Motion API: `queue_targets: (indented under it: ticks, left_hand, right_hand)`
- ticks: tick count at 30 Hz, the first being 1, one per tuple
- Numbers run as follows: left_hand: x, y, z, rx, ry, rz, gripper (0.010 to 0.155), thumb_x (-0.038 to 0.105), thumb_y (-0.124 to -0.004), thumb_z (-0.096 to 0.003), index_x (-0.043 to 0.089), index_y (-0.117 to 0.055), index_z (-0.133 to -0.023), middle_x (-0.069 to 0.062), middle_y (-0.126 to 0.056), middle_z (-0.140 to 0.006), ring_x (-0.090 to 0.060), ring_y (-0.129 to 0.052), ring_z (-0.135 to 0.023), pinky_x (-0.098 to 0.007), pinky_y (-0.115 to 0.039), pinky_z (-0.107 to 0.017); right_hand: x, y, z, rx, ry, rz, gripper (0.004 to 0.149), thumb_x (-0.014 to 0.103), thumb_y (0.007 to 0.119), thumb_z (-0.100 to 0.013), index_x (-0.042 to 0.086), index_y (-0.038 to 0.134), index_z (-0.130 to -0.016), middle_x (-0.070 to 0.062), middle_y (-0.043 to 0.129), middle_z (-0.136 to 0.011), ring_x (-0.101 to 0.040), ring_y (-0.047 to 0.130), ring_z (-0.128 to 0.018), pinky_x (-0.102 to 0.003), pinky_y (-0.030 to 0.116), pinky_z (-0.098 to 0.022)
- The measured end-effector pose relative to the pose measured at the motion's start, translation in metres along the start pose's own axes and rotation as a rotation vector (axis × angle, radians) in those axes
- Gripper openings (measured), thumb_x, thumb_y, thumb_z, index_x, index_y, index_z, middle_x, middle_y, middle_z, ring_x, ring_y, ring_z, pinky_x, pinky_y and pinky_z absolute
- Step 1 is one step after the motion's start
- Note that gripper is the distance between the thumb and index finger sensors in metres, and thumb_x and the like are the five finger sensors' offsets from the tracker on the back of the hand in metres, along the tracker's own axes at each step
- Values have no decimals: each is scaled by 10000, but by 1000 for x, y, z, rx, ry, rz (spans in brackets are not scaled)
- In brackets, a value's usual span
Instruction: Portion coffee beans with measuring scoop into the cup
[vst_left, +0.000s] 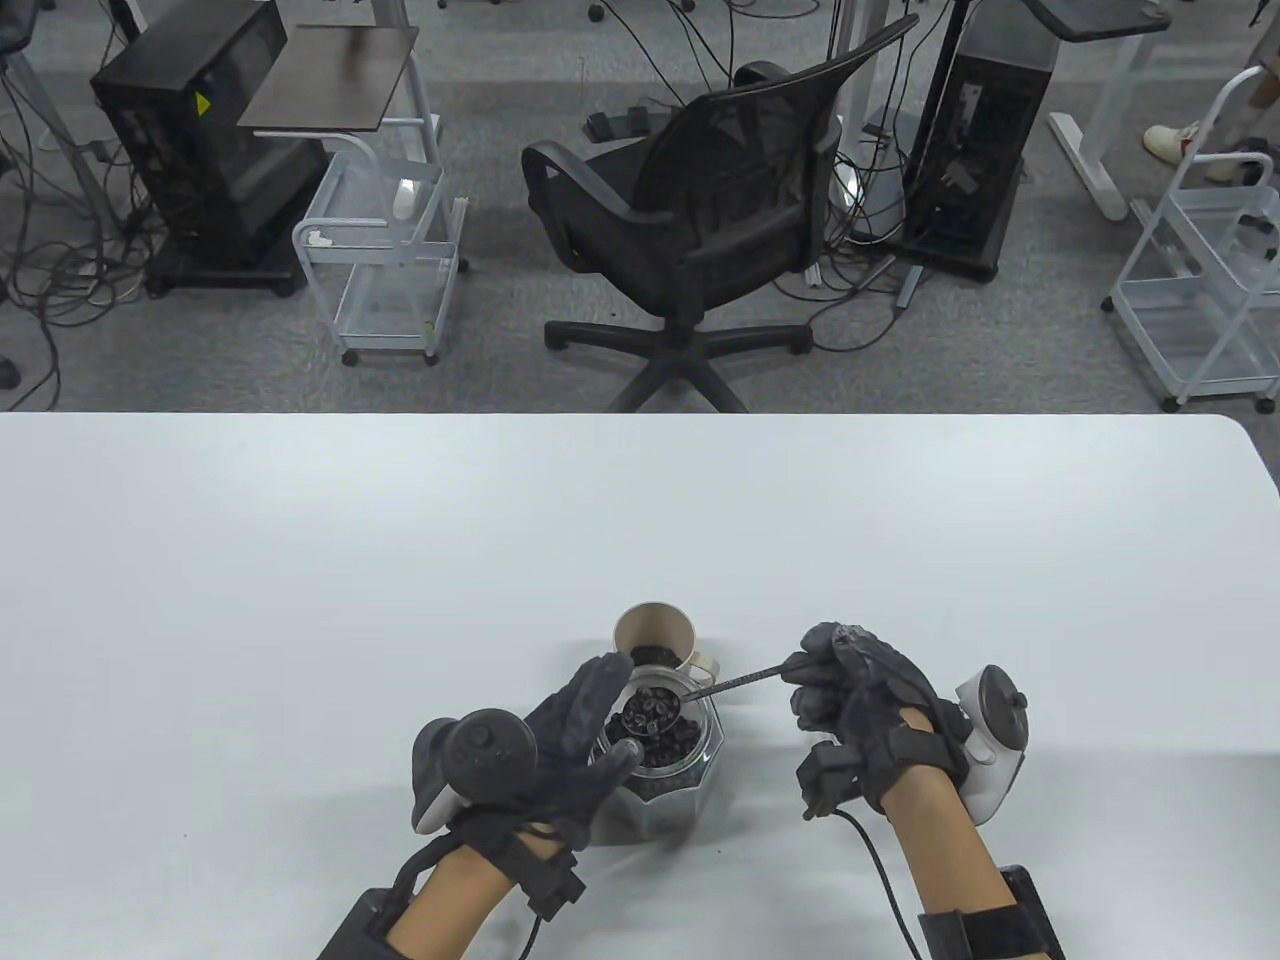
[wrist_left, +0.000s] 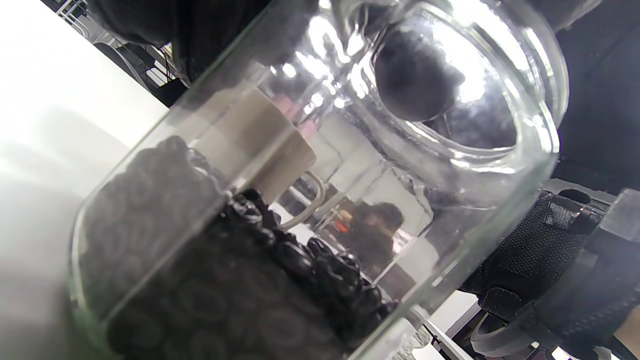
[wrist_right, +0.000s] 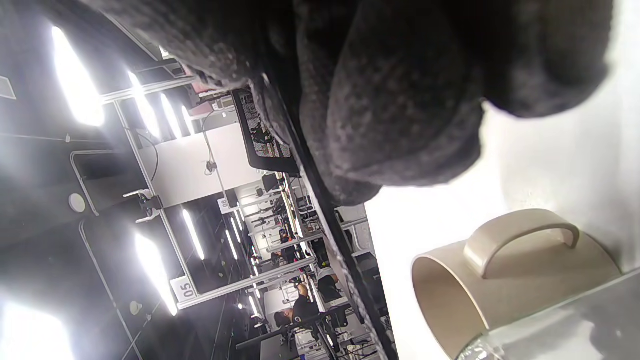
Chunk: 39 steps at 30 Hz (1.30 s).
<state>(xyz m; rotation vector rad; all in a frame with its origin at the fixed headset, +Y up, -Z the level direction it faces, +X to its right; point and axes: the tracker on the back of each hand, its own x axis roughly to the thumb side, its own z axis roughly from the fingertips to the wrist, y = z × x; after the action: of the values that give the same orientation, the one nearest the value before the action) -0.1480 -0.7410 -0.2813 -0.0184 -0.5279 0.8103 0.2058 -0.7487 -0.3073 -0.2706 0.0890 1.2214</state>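
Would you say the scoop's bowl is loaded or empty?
Loaded: beans fill the scoop bowl, held above the jar.

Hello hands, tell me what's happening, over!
Left hand holds the glass jar. Right hand pinches the scoop, full of beans, over the jar mouth. Cup just behind, some beans inside. Nothing in the way.

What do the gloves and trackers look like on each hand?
Both hands wear dark grey fabric sensor gloves with black straps and small black modules at the wrist. Left hand carries a dark grey tracker, right hand a white one with a dark round top. Black cables run down bare forearms to black armbands.
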Motion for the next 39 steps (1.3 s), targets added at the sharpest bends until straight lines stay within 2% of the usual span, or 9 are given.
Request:
queue_targets:
  ticks: [11, 25, 39]
  left_hand:
    - [0, 0, 0, -4, 2, 0, 868, 751, -536, -460, 250, -353, -1146, -212, -491, -1173, -537, -674, -998, -678, -529, -687]
    - [0, 0, 0, -3, 1, -1, 869, 749, -538, -461, 247, -355, -1146, -213, -494, -1171, -538, -677, -996, -679, -530, -685]
    - [-1, 0, 0, -3, 2, -1, 868, 748, -539, -462, 246, -355, -1145, -215, -494, -1170, -539, -677, -995, -679, -529, -685]
  right_hand:
    - [4, -3, 1, -1, -8, -44, 392, 339, 741, -543, 64, 814, -814, -235, 942, -614, -325, 1028, -314, -484, 835, -303]
    - [4, -2, 8, -82, -86, -196, 409, 335, 727, -551, 65, 772, -854, -236, 914, -680, -342, 1038, -397, -489, 837, -346]
    - [-7, 2, 3, -83, -89, -56, 437, 287, 719, -542, 52, 708, -909, -271, 840, -778, -411, 990, -506, -534, 789, -404]
